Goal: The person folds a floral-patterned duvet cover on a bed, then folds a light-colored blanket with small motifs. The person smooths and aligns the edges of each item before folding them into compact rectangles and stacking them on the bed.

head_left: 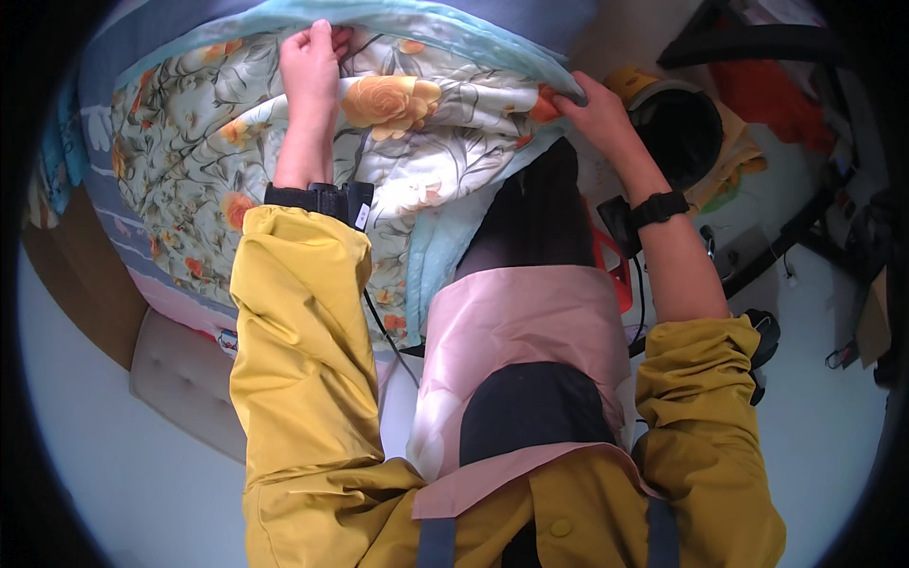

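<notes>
A quilt (473, 175) with orange flowers on white and a pale teal border lies rumpled over the bed in front of me. My left hand (312, 71) is closed on it near the far border, the pinched fabric partly hidden by the fingers. At the right, my right hand (598, 112) grips the teal edge between thumb and fingers. Folds run across the quilt between the two hands, and its near side hangs down by my legs.
Blue-grey bedding (530, 24) shows beyond the quilt. A tufted beige panel (185, 379) stands at the left. On the right are a round bin (674, 137) with a dark inside, an orange-red cloth (776, 99) and a black frame (757, 45). A cable hangs from each wrist.
</notes>
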Available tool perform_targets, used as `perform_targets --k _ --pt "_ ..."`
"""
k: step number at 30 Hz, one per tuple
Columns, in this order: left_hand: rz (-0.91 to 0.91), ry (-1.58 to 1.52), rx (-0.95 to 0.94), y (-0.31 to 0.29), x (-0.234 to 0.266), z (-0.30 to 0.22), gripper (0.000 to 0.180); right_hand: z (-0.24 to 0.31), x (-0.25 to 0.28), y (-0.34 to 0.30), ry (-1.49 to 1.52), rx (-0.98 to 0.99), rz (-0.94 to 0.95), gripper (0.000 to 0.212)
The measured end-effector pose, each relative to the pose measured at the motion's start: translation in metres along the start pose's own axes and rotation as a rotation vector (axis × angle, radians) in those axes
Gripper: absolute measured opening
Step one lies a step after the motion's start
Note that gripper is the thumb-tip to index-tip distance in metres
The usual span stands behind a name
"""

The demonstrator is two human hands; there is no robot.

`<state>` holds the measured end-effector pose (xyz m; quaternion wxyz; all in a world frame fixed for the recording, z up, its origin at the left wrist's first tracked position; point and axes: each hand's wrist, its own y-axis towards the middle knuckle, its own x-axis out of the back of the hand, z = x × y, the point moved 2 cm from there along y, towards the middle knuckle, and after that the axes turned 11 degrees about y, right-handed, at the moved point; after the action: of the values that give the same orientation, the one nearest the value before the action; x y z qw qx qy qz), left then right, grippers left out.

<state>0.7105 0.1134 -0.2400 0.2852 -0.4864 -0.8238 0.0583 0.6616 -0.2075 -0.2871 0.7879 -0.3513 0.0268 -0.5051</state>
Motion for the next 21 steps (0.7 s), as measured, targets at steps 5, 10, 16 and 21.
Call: perform_targets --k 5,10,16,21 --pt "-0.007 0.280 -0.115 -0.012 0.004 0.015 0.029 -0.009 0.000 0.003 -0.003 -0.095 0.141 0.033" --pt "0.201 0.808 -0.272 -0.069 -0.002 0.001 0.033 -0.016 -0.001 -0.001 0.202 -0.135 0.224 0.030" --pt "0.277 1.196 -0.381 -0.110 0.033 0.045 0.031 -0.018 -0.001 0.001 0.067 -0.109 0.126 0.027" --pt "0.186 1.152 -0.364 -0.112 0.033 0.039 0.029 -0.033 -0.003 0.005 0.315 -0.210 -0.014 0.027"
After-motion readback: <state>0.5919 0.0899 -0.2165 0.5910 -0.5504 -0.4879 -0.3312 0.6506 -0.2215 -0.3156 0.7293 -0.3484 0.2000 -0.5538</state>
